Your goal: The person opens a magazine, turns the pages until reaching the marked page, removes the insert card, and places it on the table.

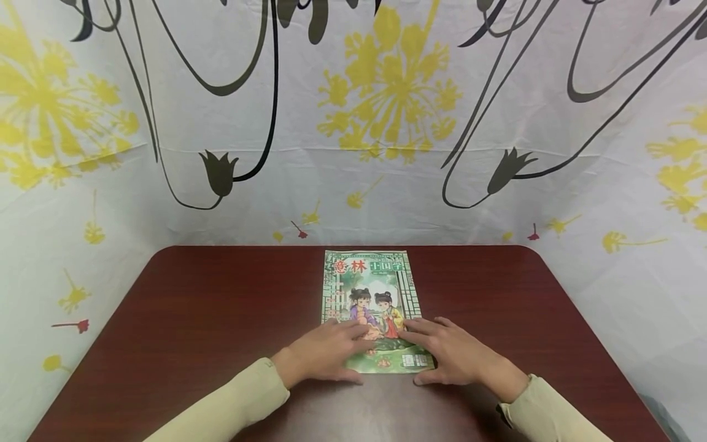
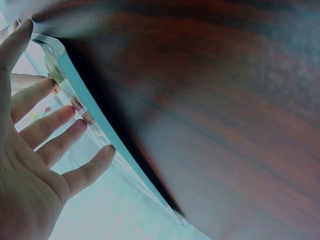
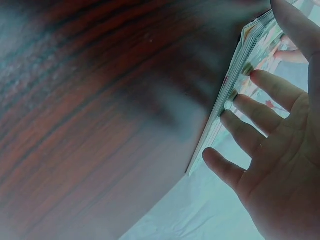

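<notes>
A closed magazine (image 1: 381, 307) with a green cover, two drawn children and a red and white title lies flat on the table. My left hand (image 1: 326, 351) rests on its lower left part, fingers spread over the cover and thumb near the bottom edge. On the lower right, my right hand (image 1: 455, 353) touches the cover with its fingertips, its thumb beside the bottom corner. The left wrist view shows the smooth pale spine (image 2: 95, 105) beside fairly straight fingers. Layered page edges (image 3: 227, 90) appear in the right wrist view near the spread right fingers.
The dark red-brown wooden table (image 1: 232, 307) has rounded far corners and a glossy top. Behind it and at both sides hangs a white cloth (image 1: 353, 209) printed with yellow and dark flowers. The magazine's top reaches almost to the table's far edge.
</notes>
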Tool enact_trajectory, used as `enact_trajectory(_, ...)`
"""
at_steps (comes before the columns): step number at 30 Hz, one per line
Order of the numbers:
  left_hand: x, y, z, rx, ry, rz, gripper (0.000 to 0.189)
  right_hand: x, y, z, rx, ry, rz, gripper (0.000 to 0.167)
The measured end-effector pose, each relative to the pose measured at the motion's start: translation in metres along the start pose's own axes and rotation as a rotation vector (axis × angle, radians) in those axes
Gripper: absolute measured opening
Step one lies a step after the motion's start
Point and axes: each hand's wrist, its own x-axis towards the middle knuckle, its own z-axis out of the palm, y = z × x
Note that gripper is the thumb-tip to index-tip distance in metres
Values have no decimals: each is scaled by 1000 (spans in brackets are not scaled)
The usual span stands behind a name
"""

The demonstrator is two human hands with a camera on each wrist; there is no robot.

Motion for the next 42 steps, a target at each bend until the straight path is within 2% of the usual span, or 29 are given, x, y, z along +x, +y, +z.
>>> enact_trajectory(6, -1, 1, -1, -22, -31, -22, 66, 0, 2, 1, -12, 10, -14, 80)
enact_trajectory(18, -2, 1, 0, -26, -32, -29, 64, 1, 1, -7, -1, -7, -5, 76)
enact_trajectory(23, -2, 0, -1, -41, -24, -21, 62, 0, 2, -12, 8, 10, 12, 75)
enact_trajectory(28, -4, -2, -2, -44, 25, 1, 58, -4, 4, -15, 17, 12, 34, 75)
enact_trajectory(33, -5, -3, -4, -40, 80, 10, 57, -7, 8, -18, 12, 55, 32, 75)
enact_trajectory(42, -7, -5, -8, -65, 136, 7, 74, -14, 19, -24, 9, 114, 100, 104)
